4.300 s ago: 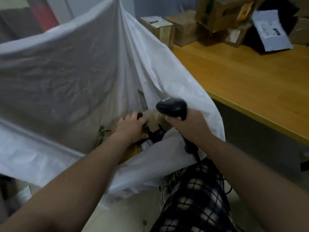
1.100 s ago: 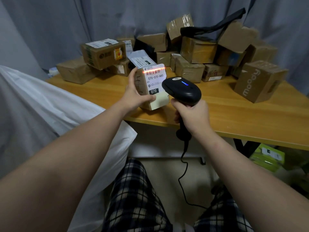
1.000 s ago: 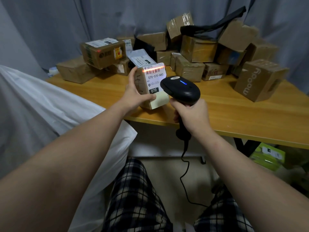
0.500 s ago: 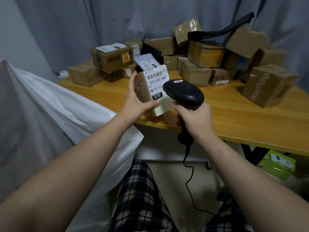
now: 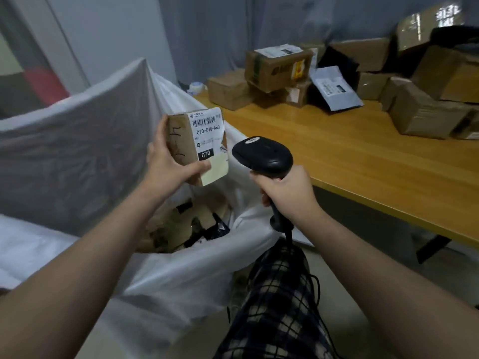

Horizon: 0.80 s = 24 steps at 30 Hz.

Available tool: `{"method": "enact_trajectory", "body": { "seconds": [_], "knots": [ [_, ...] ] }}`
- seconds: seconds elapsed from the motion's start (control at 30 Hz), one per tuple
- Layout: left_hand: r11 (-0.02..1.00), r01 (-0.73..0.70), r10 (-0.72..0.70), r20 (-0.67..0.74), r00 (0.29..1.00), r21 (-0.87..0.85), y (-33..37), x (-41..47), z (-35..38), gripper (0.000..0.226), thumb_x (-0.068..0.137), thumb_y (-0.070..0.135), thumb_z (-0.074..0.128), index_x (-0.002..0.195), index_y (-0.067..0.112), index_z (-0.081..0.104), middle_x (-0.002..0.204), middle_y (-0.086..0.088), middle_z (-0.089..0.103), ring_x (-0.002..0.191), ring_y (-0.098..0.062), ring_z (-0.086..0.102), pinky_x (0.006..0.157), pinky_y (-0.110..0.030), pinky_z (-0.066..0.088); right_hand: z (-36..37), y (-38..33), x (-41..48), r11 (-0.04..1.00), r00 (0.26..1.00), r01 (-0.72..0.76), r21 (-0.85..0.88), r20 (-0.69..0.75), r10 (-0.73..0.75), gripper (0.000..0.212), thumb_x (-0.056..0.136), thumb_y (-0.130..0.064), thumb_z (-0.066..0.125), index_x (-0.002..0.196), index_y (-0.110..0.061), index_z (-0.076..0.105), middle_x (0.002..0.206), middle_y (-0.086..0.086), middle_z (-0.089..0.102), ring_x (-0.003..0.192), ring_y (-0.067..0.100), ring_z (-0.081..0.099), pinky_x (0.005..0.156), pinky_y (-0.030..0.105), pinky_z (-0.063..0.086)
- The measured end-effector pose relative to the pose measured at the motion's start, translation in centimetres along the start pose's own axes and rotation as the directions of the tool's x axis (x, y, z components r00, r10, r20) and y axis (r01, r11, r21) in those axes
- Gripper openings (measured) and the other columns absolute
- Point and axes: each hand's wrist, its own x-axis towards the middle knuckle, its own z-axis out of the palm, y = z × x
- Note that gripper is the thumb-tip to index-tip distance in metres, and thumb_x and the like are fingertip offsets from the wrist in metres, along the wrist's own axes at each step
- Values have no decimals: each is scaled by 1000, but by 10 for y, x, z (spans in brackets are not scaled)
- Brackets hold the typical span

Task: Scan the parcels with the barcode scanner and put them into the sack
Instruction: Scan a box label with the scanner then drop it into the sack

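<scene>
My left hand (image 5: 166, 161) grips a small brown parcel (image 5: 198, 143) with a white label reading 070-070-A80, held in the air above the open mouth of the white sack (image 5: 77, 141). Its label faces me. Just right of it, my right hand (image 5: 283, 194) grips the handle of the black barcode scanner (image 5: 263, 156), whose head points toward the parcel. No scan light shows. Several parcels (image 5: 186, 224) lie inside the sack below.
A wooden table (image 5: 363, 161) stands to the right, with several cardboard boxes (image 5: 278, 66) and a grey mail bag (image 5: 334, 90) piled along its back. The scanner's cable hangs over my plaid-trousered knee (image 5: 280, 294). Grey curtain behind.
The parcel has moved left off the table's front to above the sack's mouth, and the view has turned left with it. The red scan line seen a second ago is gone.
</scene>
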Motion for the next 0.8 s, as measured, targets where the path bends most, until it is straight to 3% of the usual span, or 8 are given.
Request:
{"method": "enact_trajectory", "body": {
  "seconds": [0.07,0.13,0.27,0.43,0.53,0.6,0.7,0.8],
  "knots": [
    [984,26,-24,-13,1000,177,-9,2,-11,117,58,40,87,146,46,11,140,-5,29,134,-27,29,113,-48,28,14,0,5,1000,1000,-5,-14,29,5,21,78,-25,76,79,-5,68,54,5,62,55,19,62,64,45,55],
    [908,12,-19,13,1000,418,-15,3,-17,112,64,37,85,148,44,11,142,-14,27,132,-32,26,111,-47,24,26,1,9,999,999,-14,-30,44,16,22,79,-23,75,77,-2,67,55,9,62,55,23,61,65,46,55],
    [725,-112,-34,197,980,680,-36,6,-17,98,73,37,76,149,40,14,149,-16,18,135,-34,18,110,-49,16,49,7,15,997,996,-48,-57,72,52,22,79,-23,75,66,-10,63,50,0,57,51,16,57,62,42,55],
    [604,-176,-123,310,943,777,-55,27,2,82,81,40,67,149,36,21,154,-16,18,141,-33,14,113,-52,11,64,16,26,991,990,-91,-100,95,101,19,79,-24,76,68,-17,63,53,-1,58,53,17,61,61,43,56],
    [527,-197,-242,368,898,827,-65,42,15,54,89,31,56,142,30,41,146,-11,40,136,-31,32,114,-52,10,67,21,33,987,989,-121,-108,75,129,19,79,-25,77,68,-18,63,52,-2,59,53,17,61,62,41,56],
    [529,-182,-247,356,901,829,-69,46,20,45,92,27,51,136,27,47,137,-9,50,130,-30,40,114,-50,13,66,24,37,984,988,-131,-120,62,140,19,79,-25,76,68,-16,64,54,0,60,51,16,60,60,38,55],
    [615,-208,-55,304,951,761,-57,52,28,49,92,26,48,140,22,45,136,-9,51,127,-31,42,111,-42,20,57,22,49,990,991,-127,-59,23,128,19,80,-19,74,73,-4,65,52,3,59,45,14,57,52,33,51],
    [672,-293,136,276,952,681,-26,62,39,46,93,26,49,139,20,47,137,-7,50,125,-30,44,108,-39,26,41,13,69,992,991,-124,22,-44,125,19,82,-16,73,74,0,66,56,9,60,45,18,58,52,35,52]
  ]
}}
